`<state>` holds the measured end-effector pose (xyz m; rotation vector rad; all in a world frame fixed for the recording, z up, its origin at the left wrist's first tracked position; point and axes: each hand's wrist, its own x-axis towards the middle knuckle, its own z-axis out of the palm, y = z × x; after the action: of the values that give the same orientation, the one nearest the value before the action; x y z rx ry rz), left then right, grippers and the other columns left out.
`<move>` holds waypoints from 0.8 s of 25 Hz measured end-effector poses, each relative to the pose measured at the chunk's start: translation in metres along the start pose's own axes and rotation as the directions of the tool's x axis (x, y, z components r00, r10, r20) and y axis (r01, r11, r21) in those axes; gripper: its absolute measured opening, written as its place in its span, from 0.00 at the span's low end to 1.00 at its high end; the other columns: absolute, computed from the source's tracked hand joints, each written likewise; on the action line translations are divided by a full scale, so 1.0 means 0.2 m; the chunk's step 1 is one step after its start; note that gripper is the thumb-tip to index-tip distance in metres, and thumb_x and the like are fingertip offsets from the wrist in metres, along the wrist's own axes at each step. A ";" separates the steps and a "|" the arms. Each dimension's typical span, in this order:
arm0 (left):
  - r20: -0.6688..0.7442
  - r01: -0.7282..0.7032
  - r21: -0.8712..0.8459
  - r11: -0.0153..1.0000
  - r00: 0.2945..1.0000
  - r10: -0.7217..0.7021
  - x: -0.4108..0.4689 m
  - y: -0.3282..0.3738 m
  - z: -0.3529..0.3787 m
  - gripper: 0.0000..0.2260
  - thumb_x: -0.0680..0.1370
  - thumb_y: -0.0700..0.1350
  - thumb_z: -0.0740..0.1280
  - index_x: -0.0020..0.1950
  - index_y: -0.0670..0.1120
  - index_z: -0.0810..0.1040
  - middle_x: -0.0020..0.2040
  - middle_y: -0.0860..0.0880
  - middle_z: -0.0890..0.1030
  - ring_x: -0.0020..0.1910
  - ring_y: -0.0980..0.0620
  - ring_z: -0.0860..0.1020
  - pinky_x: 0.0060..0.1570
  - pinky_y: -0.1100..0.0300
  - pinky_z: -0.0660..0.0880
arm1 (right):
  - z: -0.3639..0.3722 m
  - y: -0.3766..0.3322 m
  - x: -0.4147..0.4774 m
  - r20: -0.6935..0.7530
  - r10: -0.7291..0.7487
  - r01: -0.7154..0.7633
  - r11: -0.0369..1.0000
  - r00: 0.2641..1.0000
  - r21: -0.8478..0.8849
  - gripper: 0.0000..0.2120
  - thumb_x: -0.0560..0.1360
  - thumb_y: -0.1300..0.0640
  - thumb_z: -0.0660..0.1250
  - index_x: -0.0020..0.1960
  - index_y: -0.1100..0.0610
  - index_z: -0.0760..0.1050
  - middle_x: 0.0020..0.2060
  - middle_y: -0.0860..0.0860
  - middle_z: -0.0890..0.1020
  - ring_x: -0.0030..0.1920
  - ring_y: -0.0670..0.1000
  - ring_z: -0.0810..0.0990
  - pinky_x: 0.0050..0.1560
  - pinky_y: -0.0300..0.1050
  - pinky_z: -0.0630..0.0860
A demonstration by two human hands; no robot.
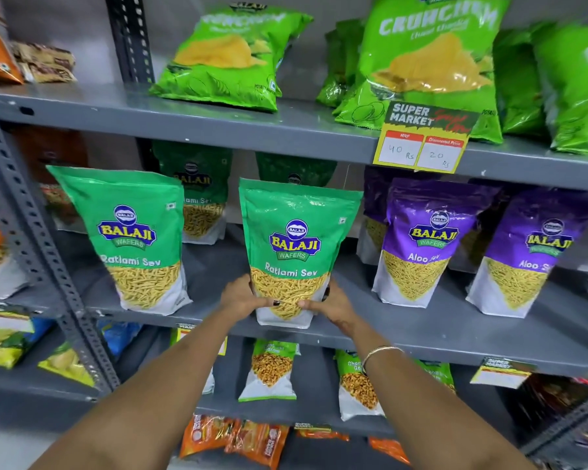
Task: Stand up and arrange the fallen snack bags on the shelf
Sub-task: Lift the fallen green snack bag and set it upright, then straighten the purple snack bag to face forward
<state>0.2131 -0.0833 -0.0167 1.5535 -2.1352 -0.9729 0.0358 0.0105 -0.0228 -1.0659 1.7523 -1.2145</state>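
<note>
A green Ratlami Sev bag stands upright near the front edge of the grey middle shelf. My left hand grips its lower left side and my right hand grips its lower right side, thumbs across the front. A second green Ratlami Sev bag stands upright to the left, leaning slightly. More green bags stand behind them in shadow. Two purple Aloo Sev bags stand upright to the right.
On the top shelf a green chip bag leans back; others stand behind a yellow price tag. Small green packets and orange packets fill the lower shelves. A perforated grey post divides the racks.
</note>
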 end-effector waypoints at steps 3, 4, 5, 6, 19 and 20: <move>0.011 -0.013 -0.024 1.000 1.000 0.013 -0.01 -0.01 -0.01 0.29 0.64 0.53 0.76 0.59 0.41 0.75 0.60 0.41 0.80 0.61 0.41 0.76 0.59 0.50 0.74 | 0.02 -0.01 -0.04 0.005 -0.011 0.011 1.000 1.000 0.013 0.33 0.66 0.67 0.74 0.67 0.61 0.65 0.63 0.57 0.75 0.57 0.48 0.72 0.56 0.40 0.69; 0.014 -0.013 -0.033 0.999 1.000 0.013 -0.02 -0.01 -0.01 0.29 0.64 0.52 0.76 0.60 0.41 0.74 0.61 0.42 0.80 0.61 0.42 0.76 0.60 0.51 0.74 | 0.02 -0.01 -0.05 0.006 -0.018 0.018 1.000 1.000 0.019 0.33 0.66 0.67 0.74 0.67 0.61 0.65 0.63 0.58 0.75 0.56 0.48 0.72 0.55 0.39 0.70; 0.017 -0.020 -0.044 0.999 1.000 0.021 -0.01 -0.02 0.00 0.29 0.65 0.52 0.76 0.61 0.41 0.74 0.62 0.42 0.79 0.62 0.42 0.76 0.60 0.51 0.74 | 0.02 -0.01 -0.05 0.008 -0.023 0.023 1.000 1.000 0.017 0.33 0.66 0.68 0.73 0.67 0.61 0.64 0.63 0.57 0.75 0.56 0.48 0.72 0.54 0.36 0.71; 0.024 -0.025 -0.053 0.998 0.999 0.026 -0.01 -0.02 0.00 0.29 0.65 0.51 0.76 0.62 0.42 0.73 0.63 0.42 0.79 0.63 0.42 0.75 0.61 0.52 0.73 | 0.03 -0.01 -0.05 0.009 -0.032 0.032 0.999 0.999 0.021 0.33 0.66 0.68 0.73 0.68 0.61 0.64 0.63 0.57 0.75 0.57 0.48 0.72 0.50 0.31 0.73; 0.671 0.129 0.498 0.858 0.569 -0.475 -0.04 0.36 0.13 0.12 0.79 0.50 0.58 0.41 0.43 0.70 0.53 0.44 0.78 0.68 0.44 0.72 0.70 0.48 0.66 | -0.81 0.27 0.05 -0.174 0.222 -0.275 0.876 0.959 -0.396 0.18 0.67 0.57 0.75 0.31 0.55 0.65 0.20 0.43 0.75 0.26 0.45 0.69 0.28 0.36 0.63; 0.699 0.127 0.459 0.879 0.560 -0.445 -0.05 0.44 0.23 0.11 0.79 0.48 0.57 0.42 0.43 0.70 0.53 0.43 0.78 0.70 0.43 0.70 0.69 0.47 0.66 | -0.93 0.30 0.06 -0.164 0.237 -0.281 0.892 0.958 -0.353 0.17 0.66 0.58 0.76 0.33 0.54 0.66 0.22 0.41 0.76 0.26 0.42 0.70 0.31 0.34 0.66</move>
<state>0.1264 -0.0435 0.0113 1.9407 -2.8239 -1.7376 -0.1483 0.0750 -0.0301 -0.9406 2.1994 -0.8076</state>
